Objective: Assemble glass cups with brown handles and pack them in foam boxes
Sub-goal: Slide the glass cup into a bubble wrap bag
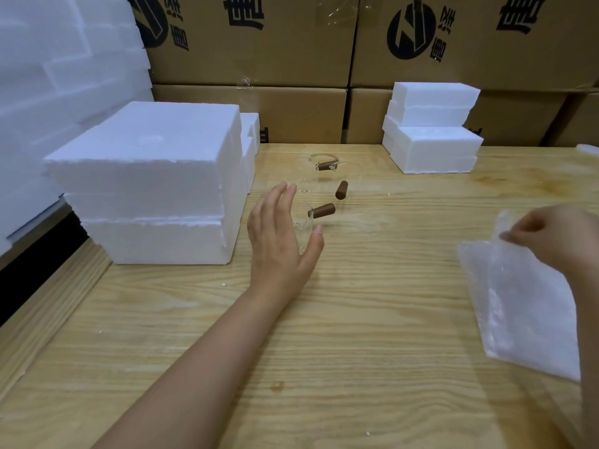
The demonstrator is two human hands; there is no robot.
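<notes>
Left hand [279, 241] outstretched, fingers spread; right hand [551, 236] pinching

packing/warehouse bench, wall of printed brown cardboard cartons [252, 40] at 12 o'clock, stacked white foam boxes [146, 186] at 10 and 1 o'clock [431, 128], plain light wooden worktable [356, 319], clear bubble-wrap sheet [525, 306] at 3 o'clock

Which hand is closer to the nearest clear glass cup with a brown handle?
Left. The left hand is open right beside the nearest clear glass cup; the right hand is far off to its right, pinching a clear bubble-wrap sheet.
</notes>
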